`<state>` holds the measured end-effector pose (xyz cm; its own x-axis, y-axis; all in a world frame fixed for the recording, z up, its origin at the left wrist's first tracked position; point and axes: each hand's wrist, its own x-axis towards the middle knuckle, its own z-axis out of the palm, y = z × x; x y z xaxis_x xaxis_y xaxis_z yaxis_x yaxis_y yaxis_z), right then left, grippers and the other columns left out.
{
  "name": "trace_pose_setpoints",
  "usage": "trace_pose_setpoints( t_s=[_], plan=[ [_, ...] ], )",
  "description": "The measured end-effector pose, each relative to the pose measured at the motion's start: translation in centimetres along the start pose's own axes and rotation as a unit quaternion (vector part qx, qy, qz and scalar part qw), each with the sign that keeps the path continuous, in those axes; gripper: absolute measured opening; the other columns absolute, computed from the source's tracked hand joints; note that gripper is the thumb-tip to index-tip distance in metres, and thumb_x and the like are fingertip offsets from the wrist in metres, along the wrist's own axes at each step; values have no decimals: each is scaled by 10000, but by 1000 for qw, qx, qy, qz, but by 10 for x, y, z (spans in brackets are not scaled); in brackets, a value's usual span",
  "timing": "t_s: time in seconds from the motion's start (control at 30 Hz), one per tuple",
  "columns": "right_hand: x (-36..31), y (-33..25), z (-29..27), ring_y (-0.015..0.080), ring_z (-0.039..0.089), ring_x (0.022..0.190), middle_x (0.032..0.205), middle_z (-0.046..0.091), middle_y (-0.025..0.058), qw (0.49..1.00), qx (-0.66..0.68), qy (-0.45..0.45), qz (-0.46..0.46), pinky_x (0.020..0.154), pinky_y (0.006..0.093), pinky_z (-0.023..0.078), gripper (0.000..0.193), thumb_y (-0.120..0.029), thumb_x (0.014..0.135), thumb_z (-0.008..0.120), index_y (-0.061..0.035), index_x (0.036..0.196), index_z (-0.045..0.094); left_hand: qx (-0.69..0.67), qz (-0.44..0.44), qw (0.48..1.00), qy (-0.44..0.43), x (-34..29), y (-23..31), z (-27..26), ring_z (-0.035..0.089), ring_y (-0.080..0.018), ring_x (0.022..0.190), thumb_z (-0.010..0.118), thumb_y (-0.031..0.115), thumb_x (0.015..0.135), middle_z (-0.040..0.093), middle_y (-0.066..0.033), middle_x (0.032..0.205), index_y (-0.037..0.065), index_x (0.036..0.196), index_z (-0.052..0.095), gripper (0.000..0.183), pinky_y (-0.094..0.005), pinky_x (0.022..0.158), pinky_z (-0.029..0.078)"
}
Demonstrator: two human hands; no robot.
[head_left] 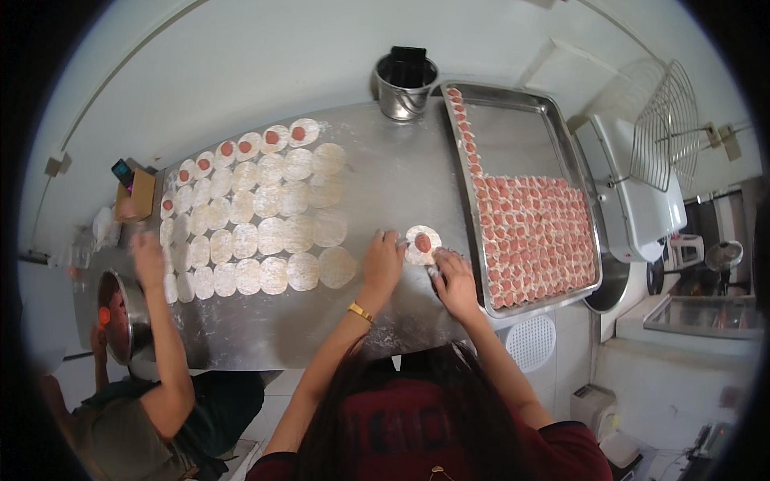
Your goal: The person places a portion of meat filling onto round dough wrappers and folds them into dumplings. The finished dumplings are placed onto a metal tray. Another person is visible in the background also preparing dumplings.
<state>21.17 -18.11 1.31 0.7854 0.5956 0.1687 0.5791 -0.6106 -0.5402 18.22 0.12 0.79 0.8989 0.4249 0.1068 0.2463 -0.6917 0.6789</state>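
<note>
A round pale dough wrapper (413, 255) lies on the steel table between my hands, with a lump of pink meat filling (423, 242) in its middle. My left hand (383, 260), below a gold-coloured wristband, has its bent fingers at the wrapper's left edge. At the lower right edge, my right hand (455, 283) pinches the dough between thumb and fingers. Close by on the right, a large metal tray (473, 232) holds tightly packed rows of open-topped dumplings (533, 240) with pink filling showing.
Rows of flat wrappers (241, 240) cover the table's left half; the far row carries meat dabs. A co-worker's arm (164, 321) reaches over there, beside a steel bowl of meat (119, 317). A metal bucket (401, 100) stands at the back, a white appliance (626, 184) beyond the tray.
</note>
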Motion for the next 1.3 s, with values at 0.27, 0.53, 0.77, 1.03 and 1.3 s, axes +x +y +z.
trace_pose_setpoints(
  t_s=[0.27, 0.53, 0.77, 1.03, 1.3],
  plan=[
    [15, -1, 28, 389, 523, 881, 926, 552, 170, 974, -16, 165, 155, 788, 450, 429, 204, -38, 730, 649, 11, 918, 586, 1, -38, 998, -59, 25, 13, 19, 596, -336, 901, 636, 123, 798, 604, -156, 993, 26, 905, 609, 146, -441, 770, 484],
    [24, 16, 25, 174, 615, 843, 963, 625, 104, 831, 441, 80, 330, 739, 280, 491, 193, -22, 853, 567, -3, 1045, 566, -185, -83, 974, -105, 12, -3, 10, 657, -241, 862, 609, 28, 803, 633, -157, 1036, -13, 1012, 570, 216, -320, 751, 530],
    [20, 16, 34, 125, 619, 876, 1001, 649, 85, 722, 616, 95, 302, 780, 236, 493, 260, 63, 865, 529, 27, 1118, 574, -454, -212, 852, -149, 0, -8, 13, 625, -170, 940, 526, -46, 860, 607, -115, 1119, -37, 1155, 553, 296, -267, 772, 548],
    [23, 11, 40, 112, 624, 811, 935, 671, 67, 746, 593, 111, 282, 751, 222, 489, 230, 83, 816, 592, 33, 1037, 626, -457, -219, 847, -160, 0, -13, 14, 604, -111, 865, 578, -8, 868, 615, -51, 998, 1, 1041, 597, 174, -233, 702, 540],
    [14, -10, 27, 87, 594, 835, 918, 664, 54, 757, 586, 88, 276, 733, 211, 453, 235, 74, 806, 603, 35, 1038, 617, -543, -206, 803, -137, -13, -5, 2, 583, -103, 866, 607, 17, 866, 597, -37, 966, 21, 1043, 553, 186, -245, 763, 533]
  ],
)
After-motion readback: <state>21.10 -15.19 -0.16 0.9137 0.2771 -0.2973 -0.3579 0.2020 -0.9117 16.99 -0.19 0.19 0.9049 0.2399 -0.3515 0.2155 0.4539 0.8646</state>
